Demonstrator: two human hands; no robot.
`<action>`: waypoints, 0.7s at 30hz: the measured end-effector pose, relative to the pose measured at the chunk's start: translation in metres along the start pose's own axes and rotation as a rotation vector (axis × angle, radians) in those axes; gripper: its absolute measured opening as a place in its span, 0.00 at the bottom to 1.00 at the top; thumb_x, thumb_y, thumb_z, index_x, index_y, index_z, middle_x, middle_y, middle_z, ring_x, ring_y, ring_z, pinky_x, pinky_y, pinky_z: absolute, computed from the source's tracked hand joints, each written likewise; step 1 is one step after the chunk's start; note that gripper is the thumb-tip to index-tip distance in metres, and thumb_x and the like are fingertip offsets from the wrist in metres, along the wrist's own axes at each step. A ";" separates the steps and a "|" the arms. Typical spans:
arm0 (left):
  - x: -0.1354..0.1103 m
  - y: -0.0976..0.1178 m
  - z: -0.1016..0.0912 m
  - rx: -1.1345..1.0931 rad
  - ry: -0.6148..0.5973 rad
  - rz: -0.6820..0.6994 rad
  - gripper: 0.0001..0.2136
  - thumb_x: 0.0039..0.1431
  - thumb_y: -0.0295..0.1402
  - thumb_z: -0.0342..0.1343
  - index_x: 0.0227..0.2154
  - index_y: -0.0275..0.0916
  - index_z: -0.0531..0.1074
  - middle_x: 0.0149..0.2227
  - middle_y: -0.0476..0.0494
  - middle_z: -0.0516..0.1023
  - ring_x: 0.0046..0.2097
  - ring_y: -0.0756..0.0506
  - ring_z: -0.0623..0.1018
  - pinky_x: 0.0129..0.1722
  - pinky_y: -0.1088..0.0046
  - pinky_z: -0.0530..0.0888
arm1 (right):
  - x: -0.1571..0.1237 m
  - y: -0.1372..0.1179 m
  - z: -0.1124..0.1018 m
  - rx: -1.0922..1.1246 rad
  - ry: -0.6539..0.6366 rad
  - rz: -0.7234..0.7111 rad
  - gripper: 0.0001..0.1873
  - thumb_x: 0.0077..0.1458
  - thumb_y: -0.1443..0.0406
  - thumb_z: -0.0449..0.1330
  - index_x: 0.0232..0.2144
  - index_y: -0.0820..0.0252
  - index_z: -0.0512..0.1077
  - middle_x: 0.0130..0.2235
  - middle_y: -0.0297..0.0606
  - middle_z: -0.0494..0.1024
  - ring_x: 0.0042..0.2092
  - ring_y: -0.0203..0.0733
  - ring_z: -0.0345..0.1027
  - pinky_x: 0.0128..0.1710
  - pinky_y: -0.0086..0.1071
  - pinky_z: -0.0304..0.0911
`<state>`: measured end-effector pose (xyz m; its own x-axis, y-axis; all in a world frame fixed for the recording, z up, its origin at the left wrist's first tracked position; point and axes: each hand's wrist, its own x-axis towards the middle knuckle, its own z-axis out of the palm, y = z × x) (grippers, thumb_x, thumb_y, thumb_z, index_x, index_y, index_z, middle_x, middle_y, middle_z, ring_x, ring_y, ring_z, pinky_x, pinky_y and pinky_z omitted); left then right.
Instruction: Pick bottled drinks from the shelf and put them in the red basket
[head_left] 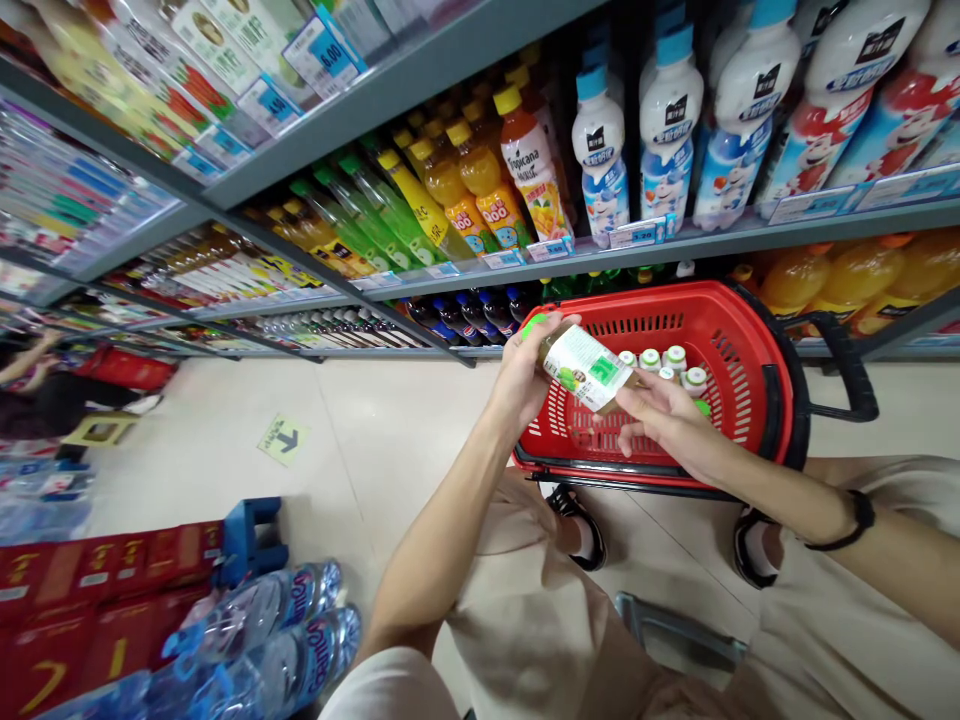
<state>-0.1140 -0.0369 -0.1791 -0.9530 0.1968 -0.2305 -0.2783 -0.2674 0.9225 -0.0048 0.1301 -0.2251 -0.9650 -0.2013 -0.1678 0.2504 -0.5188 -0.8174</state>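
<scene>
A small drink bottle (586, 366) with a white and green label and a green cap lies on its side between both my hands, just above a red shopping basket (757, 335). My left hand (525, 372) grips its cap end, fingers curled round it. My right hand (664, 420) holds its base from below. Several similar bottles (671, 362) with white and green caps stand inside the basket, right behind the held one.
Shelves of bottled drinks (480, 190) run across the back, with white bottles (667, 120) at the upper right. Packs of water bottles (277, 640) and red cartons (90, 590) sit on the floor at the left. Another person (45, 390) crouches at the far left.
</scene>
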 end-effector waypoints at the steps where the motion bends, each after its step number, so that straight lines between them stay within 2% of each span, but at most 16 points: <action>1: 0.004 -0.002 -0.004 0.049 -0.011 -0.014 0.15 0.56 0.44 0.73 0.37 0.38 0.82 0.40 0.41 0.87 0.40 0.44 0.84 0.43 0.68 0.78 | 0.000 -0.002 0.000 0.023 -0.010 0.017 0.32 0.58 0.44 0.74 0.51 0.59 0.71 0.47 0.46 0.82 0.35 0.40 0.77 0.21 0.28 0.71; 3: 0.013 -0.006 -0.016 0.194 -0.016 -0.046 0.21 0.54 0.52 0.73 0.33 0.38 0.81 0.35 0.39 0.85 0.35 0.42 0.82 0.41 0.66 0.77 | 0.002 -0.005 0.000 0.036 -0.007 0.061 0.32 0.61 0.38 0.68 0.46 0.59 0.72 0.41 0.44 0.83 0.30 0.38 0.75 0.19 0.27 0.67; 5: 0.024 -0.009 -0.031 0.410 -0.018 -0.091 0.26 0.53 0.60 0.71 0.26 0.39 0.79 0.27 0.39 0.81 0.29 0.43 0.79 0.38 0.63 0.76 | 0.005 -0.004 -0.002 -0.039 0.011 0.164 0.35 0.67 0.34 0.56 0.43 0.60 0.72 0.36 0.45 0.84 0.23 0.36 0.70 0.16 0.27 0.63; 7: 0.034 -0.013 -0.045 0.729 -0.058 -0.146 0.30 0.57 0.65 0.64 0.20 0.40 0.75 0.20 0.41 0.74 0.23 0.45 0.74 0.35 0.63 0.74 | 0.006 0.000 -0.006 -0.248 -0.006 0.326 0.39 0.73 0.34 0.40 0.39 0.60 0.72 0.32 0.49 0.84 0.20 0.39 0.69 0.15 0.29 0.61; 8: 0.038 -0.015 -0.049 0.927 -0.088 -0.167 0.32 0.61 0.66 0.59 0.18 0.41 0.73 0.18 0.41 0.72 0.22 0.45 0.72 0.34 0.63 0.73 | 0.006 0.004 -0.007 -0.430 -0.042 0.380 0.40 0.75 0.37 0.36 0.36 0.61 0.73 0.30 0.50 0.83 0.20 0.41 0.71 0.16 0.30 0.62; 10: 0.044 -0.023 -0.052 1.286 -0.133 -0.172 0.32 0.66 0.63 0.54 0.17 0.41 0.71 0.18 0.40 0.71 0.24 0.43 0.75 0.34 0.63 0.74 | 0.002 0.013 -0.009 -0.958 -0.164 0.336 0.37 0.78 0.46 0.39 0.32 0.62 0.75 0.30 0.55 0.83 0.26 0.47 0.78 0.23 0.34 0.69; 12: 0.048 -0.037 -0.047 1.527 -0.144 -0.135 0.28 0.64 0.58 0.59 0.19 0.39 0.74 0.22 0.35 0.76 0.34 0.36 0.83 0.41 0.61 0.76 | -0.005 0.024 -0.007 -1.506 -0.340 0.120 0.24 0.76 0.60 0.51 0.35 0.66 0.80 0.36 0.59 0.86 0.37 0.55 0.84 0.35 0.40 0.75; 13: 0.050 -0.046 -0.043 1.601 -0.145 -0.115 0.25 0.61 0.56 0.63 0.22 0.38 0.76 0.26 0.32 0.80 0.41 0.30 0.85 0.47 0.59 0.77 | -0.008 0.030 -0.005 -1.691 -0.433 0.020 0.16 0.72 0.66 0.56 0.39 0.69 0.82 0.40 0.61 0.86 0.42 0.58 0.85 0.41 0.42 0.76; 15: 0.053 -0.069 -0.033 1.715 -0.166 -0.092 0.23 0.55 0.53 0.70 0.29 0.34 0.80 0.36 0.23 0.84 0.54 0.22 0.82 0.57 0.54 0.74 | -0.014 0.040 0.001 -1.819 -0.584 -0.049 0.11 0.66 0.73 0.60 0.45 0.71 0.83 0.43 0.62 0.86 0.48 0.61 0.85 0.46 0.45 0.75; 17: 0.057 -0.094 -0.026 1.813 -0.227 -0.109 0.25 0.53 0.52 0.72 0.35 0.31 0.82 0.45 0.19 0.84 0.60 0.20 0.79 0.62 0.49 0.72 | -0.017 0.047 0.007 -1.796 -0.674 -0.039 0.12 0.65 0.74 0.62 0.48 0.72 0.83 0.45 0.60 0.87 0.49 0.60 0.85 0.47 0.45 0.76; 21: 0.067 -0.137 -0.017 1.935 -0.372 -0.215 0.21 0.65 0.48 0.68 0.46 0.34 0.81 0.52 0.32 0.83 0.59 0.33 0.81 0.63 0.47 0.74 | -0.013 0.053 0.016 -1.779 -0.788 -0.018 0.12 0.68 0.74 0.61 0.47 0.70 0.84 0.48 0.55 0.87 0.50 0.59 0.85 0.47 0.47 0.78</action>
<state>-0.1415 -0.0034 -0.3261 -0.7883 0.3014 -0.5364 0.3578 0.9338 -0.0012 0.0222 0.0916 -0.2570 -0.5942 -0.7367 -0.3227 -0.5972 0.6729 -0.4365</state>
